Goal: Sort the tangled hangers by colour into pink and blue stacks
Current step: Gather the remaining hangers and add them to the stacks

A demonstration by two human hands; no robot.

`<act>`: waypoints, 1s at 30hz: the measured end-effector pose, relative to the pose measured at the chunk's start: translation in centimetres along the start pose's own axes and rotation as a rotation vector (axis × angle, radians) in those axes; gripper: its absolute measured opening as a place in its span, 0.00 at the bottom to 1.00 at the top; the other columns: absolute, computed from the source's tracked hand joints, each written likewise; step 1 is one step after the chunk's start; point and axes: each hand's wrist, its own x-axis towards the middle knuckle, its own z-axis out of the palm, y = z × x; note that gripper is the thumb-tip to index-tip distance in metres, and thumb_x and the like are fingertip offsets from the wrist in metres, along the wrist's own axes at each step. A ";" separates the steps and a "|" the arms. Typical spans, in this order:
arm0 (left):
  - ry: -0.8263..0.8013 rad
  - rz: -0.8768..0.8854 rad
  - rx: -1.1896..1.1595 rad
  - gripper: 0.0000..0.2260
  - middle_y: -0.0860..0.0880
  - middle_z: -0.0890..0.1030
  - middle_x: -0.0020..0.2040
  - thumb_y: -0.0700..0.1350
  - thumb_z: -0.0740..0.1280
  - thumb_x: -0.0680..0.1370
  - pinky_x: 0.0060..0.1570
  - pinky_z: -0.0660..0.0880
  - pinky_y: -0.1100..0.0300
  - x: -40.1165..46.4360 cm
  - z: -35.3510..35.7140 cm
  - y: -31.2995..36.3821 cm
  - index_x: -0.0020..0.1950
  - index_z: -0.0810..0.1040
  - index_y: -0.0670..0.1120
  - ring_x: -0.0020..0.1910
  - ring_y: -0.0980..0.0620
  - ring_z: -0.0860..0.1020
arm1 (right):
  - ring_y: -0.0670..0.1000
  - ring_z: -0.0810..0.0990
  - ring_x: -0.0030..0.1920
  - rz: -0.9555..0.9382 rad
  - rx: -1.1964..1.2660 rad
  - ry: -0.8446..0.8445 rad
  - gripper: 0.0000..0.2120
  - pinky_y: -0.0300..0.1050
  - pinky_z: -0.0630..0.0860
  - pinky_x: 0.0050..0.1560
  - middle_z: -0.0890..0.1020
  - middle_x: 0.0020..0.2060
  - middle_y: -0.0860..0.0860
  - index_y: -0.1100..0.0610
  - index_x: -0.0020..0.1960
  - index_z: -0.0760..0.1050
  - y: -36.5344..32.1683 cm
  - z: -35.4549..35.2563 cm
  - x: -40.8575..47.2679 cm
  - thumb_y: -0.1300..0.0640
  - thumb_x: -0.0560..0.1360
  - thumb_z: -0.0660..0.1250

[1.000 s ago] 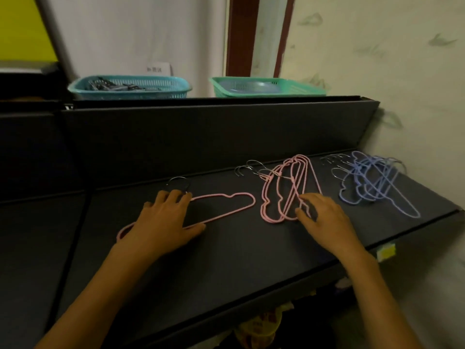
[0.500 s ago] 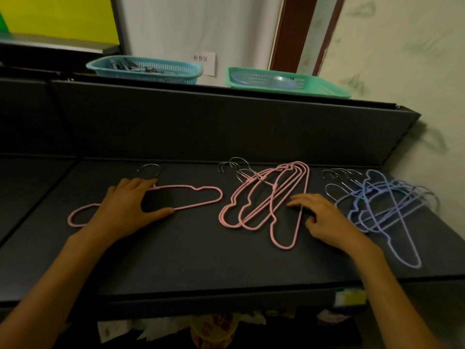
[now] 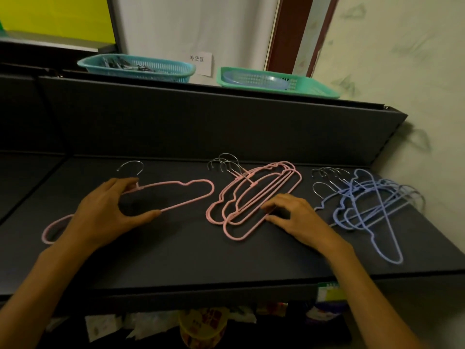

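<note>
On pink hanger [image 3: 173, 195], fingers [image 3: 120, 187] spread.

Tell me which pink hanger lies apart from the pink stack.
The single pink hanger under the left hand, on the left of the shelf. The other pink hangers overlap beside the right hand.

Between the left hand [image 3: 100, 217] and the right hand [image 3: 299, 217] lies bare dark shelf [image 3: 176, 258], open toward the front edge. Beyond the left fingertips a single pink hanger [image 3: 176, 195] lies flat. The pink stack [image 3: 251, 197] touches the right fingertips; the blue stack [image 3: 372, 205] crowds the side behind that hand's knuckles. A tall back panel [image 3: 201, 124] walls off reach beyond all 3 groups.
</note>
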 end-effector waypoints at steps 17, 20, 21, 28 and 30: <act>0.065 -0.008 -0.029 0.42 0.44 0.72 0.63 0.66 0.67 0.59 0.58 0.70 0.47 0.9 1.3 2.8 0.69 0.67 0.48 0.59 0.45 0.72 | 0.51 0.48 0.75 0.188 -0.129 -0.434 0.55 0.53 0.50 0.73 0.48 0.76 0.45 0.42 0.76 0.45 4.8 -3.7 6.6 0.34 0.59 0.74; 0.088 -0.009 -0.015 0.40 0.44 0.73 0.62 0.65 0.68 0.60 0.57 0.70 0.48 0.8 1.4 3.1 0.69 0.67 0.48 0.58 0.45 0.73 | 0.52 0.52 0.74 0.151 -0.180 -0.374 0.52 0.53 0.54 0.72 0.53 0.75 0.46 0.43 0.75 0.51 4.1 -3.4 6.0 0.32 0.59 0.73; 0.089 -0.013 -0.008 0.41 0.44 0.73 0.62 0.65 0.68 0.60 0.56 0.70 0.48 0.8 1.3 3.2 0.69 0.67 0.48 0.57 0.45 0.73 | 0.51 0.54 0.73 0.138 -0.188 -0.350 0.51 0.53 0.56 0.71 0.55 0.74 0.47 0.43 0.75 0.53 4.0 -3.3 5.7 0.32 0.59 0.73; 0.144 -0.012 0.000 0.38 0.42 0.73 0.62 0.58 0.75 0.63 0.57 0.71 0.49 -0.1 0.8 3.4 0.69 0.68 0.47 0.58 0.44 0.73 | 0.47 0.61 0.69 0.078 -0.149 -0.212 0.46 0.50 0.64 0.68 0.61 0.70 0.44 0.42 0.71 0.60 3.2 -2.9 3.7 0.28 0.58 0.70; 0.152 -0.012 0.009 0.38 0.42 0.73 0.63 0.58 0.75 0.63 0.57 0.71 0.49 -0.6 0.4 3.3 0.69 0.67 0.47 0.58 0.44 0.73 | 0.47 0.61 0.70 0.089 -0.131 -0.186 0.46 0.52 0.64 0.69 0.61 0.70 0.44 0.41 0.70 0.60 2.8 -2.8 3.4 0.26 0.57 0.69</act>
